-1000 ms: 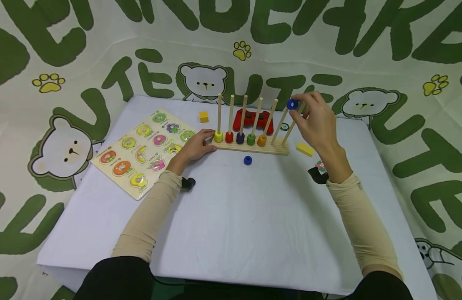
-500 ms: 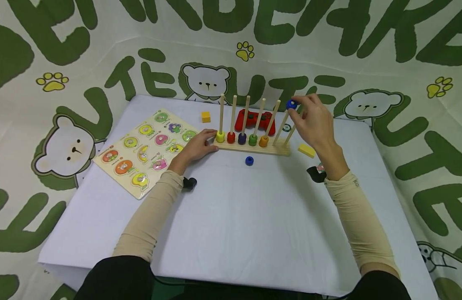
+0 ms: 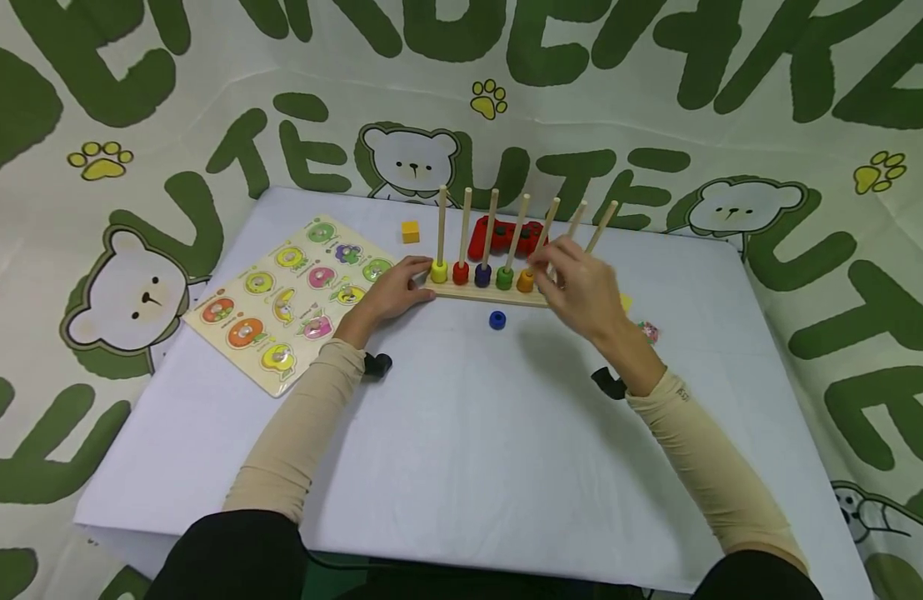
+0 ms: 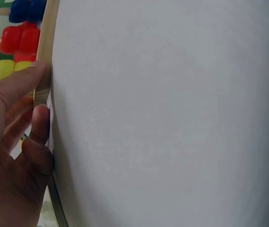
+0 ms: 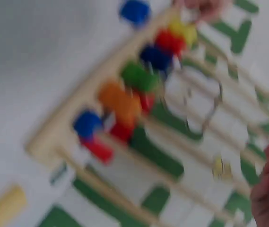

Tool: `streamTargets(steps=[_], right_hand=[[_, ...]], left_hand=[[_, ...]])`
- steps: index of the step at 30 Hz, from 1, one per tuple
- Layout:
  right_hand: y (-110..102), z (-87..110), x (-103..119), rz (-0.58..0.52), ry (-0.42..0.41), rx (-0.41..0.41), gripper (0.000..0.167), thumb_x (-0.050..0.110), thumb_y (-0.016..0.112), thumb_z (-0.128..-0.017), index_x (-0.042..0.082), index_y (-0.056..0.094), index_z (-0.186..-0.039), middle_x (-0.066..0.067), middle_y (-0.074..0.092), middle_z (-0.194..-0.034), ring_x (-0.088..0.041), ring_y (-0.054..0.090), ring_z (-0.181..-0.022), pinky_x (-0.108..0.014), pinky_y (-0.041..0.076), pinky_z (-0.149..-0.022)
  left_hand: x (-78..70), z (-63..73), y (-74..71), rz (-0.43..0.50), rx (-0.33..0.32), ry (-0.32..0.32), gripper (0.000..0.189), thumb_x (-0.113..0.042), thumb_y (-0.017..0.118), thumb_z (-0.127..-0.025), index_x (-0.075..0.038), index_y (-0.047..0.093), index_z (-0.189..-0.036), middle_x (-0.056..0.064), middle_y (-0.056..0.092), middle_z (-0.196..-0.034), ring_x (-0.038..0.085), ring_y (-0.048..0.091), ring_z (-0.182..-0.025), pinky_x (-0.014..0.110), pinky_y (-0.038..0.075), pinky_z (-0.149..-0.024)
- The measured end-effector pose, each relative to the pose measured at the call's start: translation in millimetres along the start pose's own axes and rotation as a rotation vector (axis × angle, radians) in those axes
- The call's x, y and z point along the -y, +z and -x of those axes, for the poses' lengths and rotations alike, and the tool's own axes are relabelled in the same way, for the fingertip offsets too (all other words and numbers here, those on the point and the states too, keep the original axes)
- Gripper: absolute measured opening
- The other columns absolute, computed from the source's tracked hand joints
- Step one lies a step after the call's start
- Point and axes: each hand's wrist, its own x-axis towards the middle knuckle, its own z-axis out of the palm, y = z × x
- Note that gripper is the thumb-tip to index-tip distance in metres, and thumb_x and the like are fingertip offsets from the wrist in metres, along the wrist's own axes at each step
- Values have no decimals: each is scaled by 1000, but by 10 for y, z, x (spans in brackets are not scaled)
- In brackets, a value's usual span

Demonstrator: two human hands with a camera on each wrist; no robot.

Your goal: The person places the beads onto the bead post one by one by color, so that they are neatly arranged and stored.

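Note:
A wooden bead stand [image 3: 469, 292] has a row of upright pegs with yellow, red, dark blue, green and orange beads at their bottoms. My left hand [image 3: 392, 292] grips the stand's left end, the fingers at the base's edge in the left wrist view. Blurred in the right wrist view, a blue bead [image 5: 87, 124] sits low on the peg beside the orange beads [image 5: 120, 101]. My right hand [image 3: 581, 287], fingers slightly bent and with no bead showing in them, is in front of the right-hand pegs. Another blue bead [image 3: 497, 320] lies before the stand.
A fruit puzzle board [image 3: 281, 304] lies left. Behind the stand are a red game controller [image 3: 499, 237] and a small yellow-orange block [image 3: 410, 232]. A yellow block [image 3: 626, 302] and a pink flower-like piece [image 3: 648, 332] lie to the right, partly behind the right arm.
My right hand let go of the blue bead over the sixth peg and has moved left and down. The bead has dropped to that peg's bottom. My left hand stays on the stand.

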Motion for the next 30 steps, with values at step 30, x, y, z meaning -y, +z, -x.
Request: streamTargets(steps=[30], right_hand=[[411,425,121,128,208,589,31,20,82,-94,9,78,-123,-8,75,-112,-22,69,-84,-39,56,-65]], left_hand=[[-4,11,-6,11,6,5,68,-23,71,-105,-4,42,-164,11,39,-170,27,54,-108,40,45,-92]])
